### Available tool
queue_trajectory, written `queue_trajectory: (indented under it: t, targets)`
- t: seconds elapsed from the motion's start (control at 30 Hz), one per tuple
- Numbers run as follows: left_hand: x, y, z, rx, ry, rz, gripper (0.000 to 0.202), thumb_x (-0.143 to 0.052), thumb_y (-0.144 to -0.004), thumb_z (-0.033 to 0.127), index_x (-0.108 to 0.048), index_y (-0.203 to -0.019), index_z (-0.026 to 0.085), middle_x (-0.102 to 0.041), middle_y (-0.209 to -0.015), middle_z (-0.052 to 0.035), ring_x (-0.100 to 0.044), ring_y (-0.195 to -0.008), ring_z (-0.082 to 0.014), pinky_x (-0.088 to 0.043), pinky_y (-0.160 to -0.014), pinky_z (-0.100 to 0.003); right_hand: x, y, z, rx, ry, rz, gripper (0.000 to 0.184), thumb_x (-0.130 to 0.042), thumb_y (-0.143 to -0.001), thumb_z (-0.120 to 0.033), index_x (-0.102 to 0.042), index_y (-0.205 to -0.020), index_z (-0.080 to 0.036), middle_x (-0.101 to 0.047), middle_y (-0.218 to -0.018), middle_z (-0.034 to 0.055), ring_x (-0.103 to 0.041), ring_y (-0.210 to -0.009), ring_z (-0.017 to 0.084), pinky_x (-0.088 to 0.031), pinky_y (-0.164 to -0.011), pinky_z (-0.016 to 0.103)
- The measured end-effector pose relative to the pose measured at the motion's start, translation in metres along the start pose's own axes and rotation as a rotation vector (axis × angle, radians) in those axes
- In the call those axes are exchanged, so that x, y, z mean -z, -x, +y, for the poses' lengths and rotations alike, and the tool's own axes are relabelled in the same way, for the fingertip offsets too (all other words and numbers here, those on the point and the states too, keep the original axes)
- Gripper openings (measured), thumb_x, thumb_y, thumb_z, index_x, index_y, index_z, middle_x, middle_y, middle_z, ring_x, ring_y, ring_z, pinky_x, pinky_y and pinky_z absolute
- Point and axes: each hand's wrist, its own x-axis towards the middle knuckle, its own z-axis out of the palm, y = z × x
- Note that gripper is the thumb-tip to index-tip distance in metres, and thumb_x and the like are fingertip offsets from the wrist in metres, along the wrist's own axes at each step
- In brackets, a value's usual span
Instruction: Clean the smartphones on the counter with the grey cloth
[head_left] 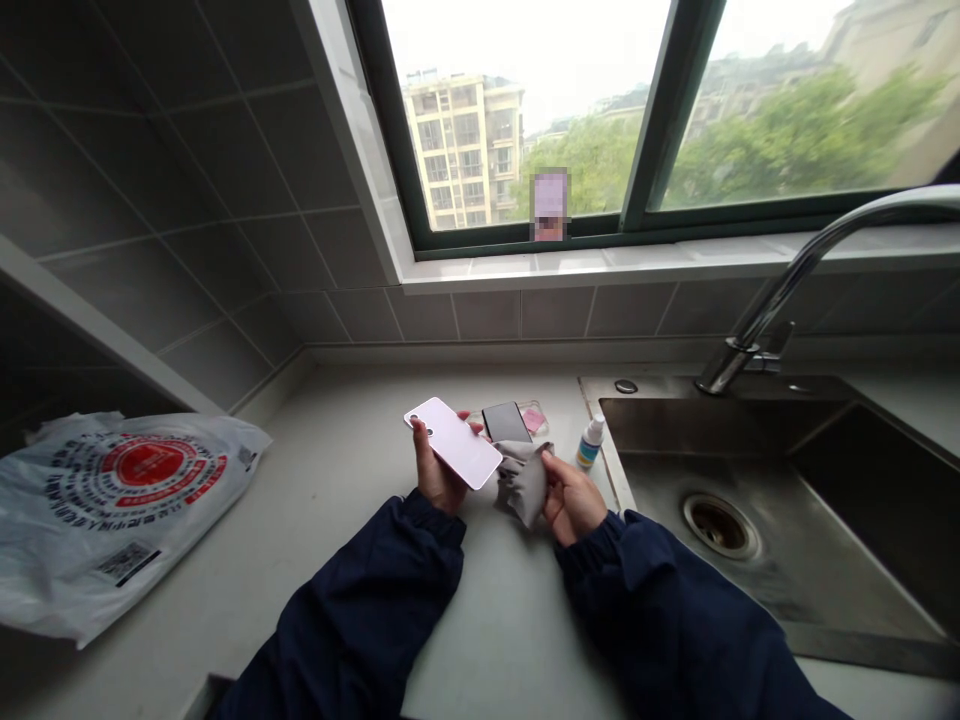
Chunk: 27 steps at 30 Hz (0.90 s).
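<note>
A pale pink smartphone (459, 445), its back with the camera lenses facing up, lies in my left hand (436, 478), whose fingers wrap round its edges. My right hand (572, 498) pinches a crumpled grey cloth (523, 482) that hangs beside the phone's lower right end. Behind the cloth, a dark flat phone-like slab (508, 422) rests on the counter, together with a clear case (541, 408) that has a pink piece by it. To the right of my right hand stands a small white spray bottle (589, 443) with a blue and yellow label.
A steel sink (675, 480) with a curved chrome tap (780, 270) takes up the right side. On the left of the white counter (337, 570) sits a white plastic bag (135, 510) with red print. A window with a dark green frame (480, 240) rises behind the counter.
</note>
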Motion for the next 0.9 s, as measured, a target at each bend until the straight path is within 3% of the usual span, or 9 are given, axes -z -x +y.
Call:
queue_trajectory:
  t: [0.1, 0.2, 0.33, 0.43, 0.57, 0.77, 0.9]
  targets:
    - [-0.001, 0.0, 0.002, 0.068, 0.052, -0.008, 0.077, -0.046, -0.072, 0.082, -0.065, -0.096, 0.011, -0.065, -0.077, -0.0094, -0.062, -0.064, -0.0217, -0.053, -0.069, -0.042, -0.006, 0.005, -0.009, 0.091, 0.011, 0.046, 0.046, -0.046, -0.095, -0.046, -0.062, -0.122, -0.013, -0.069, -0.117, 0.0163, -0.066, -0.11, 0.032, -0.056, -0.091, 0.052]
    - [0.0, 0.002, -0.004, 0.127, 0.053, 0.028, 0.076, -0.047, -0.074, 0.08, -0.066, -0.098, 0.01, -0.066, -0.078, -0.0105, -0.063, -0.065, -0.0219, -0.054, -0.071, -0.043, -0.017, 0.02, -0.02, 0.338, 0.221, 0.1, 0.045, -0.046, -0.097, -0.044, -0.06, -0.127, -0.014, -0.069, -0.119, 0.0129, -0.063, -0.115, 0.031, -0.054, -0.096, 0.048]
    - [-0.003, 0.006, -0.012, 0.231, 0.043, 0.061, 0.079, -0.046, -0.075, 0.08, -0.066, -0.101, 0.008, -0.069, -0.078, -0.0127, -0.065, -0.067, -0.0223, -0.055, -0.07, -0.039, -0.029, 0.042, -0.022, 0.608, 0.796, -0.332, 0.046, -0.039, -0.1, -0.031, -0.044, -0.144, -0.019, -0.043, -0.149, 0.01, -0.037, -0.14, 0.028, -0.032, -0.115, 0.048]
    - [-0.004, 0.009, -0.013, 0.329, -0.004, 0.085, 0.082, -0.043, -0.074, 0.082, -0.067, -0.101, 0.008, -0.067, -0.072, -0.0097, -0.061, -0.055, -0.0179, -0.054, -0.061, -0.036, -0.031, 0.048, -0.012, 0.751, 1.196, -0.549, 0.062, -0.045, -0.097, -0.035, -0.025, -0.152, -0.014, -0.03, -0.155, 0.0146, -0.021, -0.146, 0.029, -0.029, -0.115, 0.052]
    - [-0.004, 0.009, -0.013, 0.323, -0.01, 0.077, 0.084, -0.043, -0.074, 0.083, -0.067, -0.103, 0.007, -0.067, -0.068, -0.0094, -0.062, -0.054, -0.0187, -0.055, -0.065, -0.038, -0.028, 0.046, -0.003, 0.795, 1.371, -0.544, 0.071, -0.051, -0.095, -0.037, -0.02, -0.153, -0.012, -0.021, -0.157, 0.0158, -0.014, -0.147, 0.03, -0.029, -0.115, 0.051]
    - [-0.013, 0.015, -0.016, 0.347, 0.005, -0.026, 0.084, -0.04, -0.078, 0.079, -0.065, -0.11, 0.006, -0.072, -0.082, -0.0163, -0.069, -0.083, -0.0327, -0.053, -0.079, -0.045, -0.028, 0.045, -0.005, 0.789, 1.434, -0.528, 0.078, -0.051, -0.094, -0.042, -0.014, -0.154, -0.009, -0.013, -0.159, 0.0166, -0.006, -0.148, 0.032, -0.025, -0.116, 0.053]
    - [-0.014, 0.022, -0.023, 0.356, 0.02, 0.022, 0.071, -0.048, -0.079, 0.074, -0.067, -0.107, 0.011, -0.073, -0.091, -0.0133, -0.067, -0.099, -0.033, -0.049, -0.092, -0.046, -0.028, 0.045, -0.007, 0.798, 1.448, -0.484, 0.079, -0.048, -0.095, -0.046, -0.011, -0.154, -0.009, -0.01, -0.16, 0.017, -0.004, -0.148, 0.033, -0.025, -0.116, 0.054]
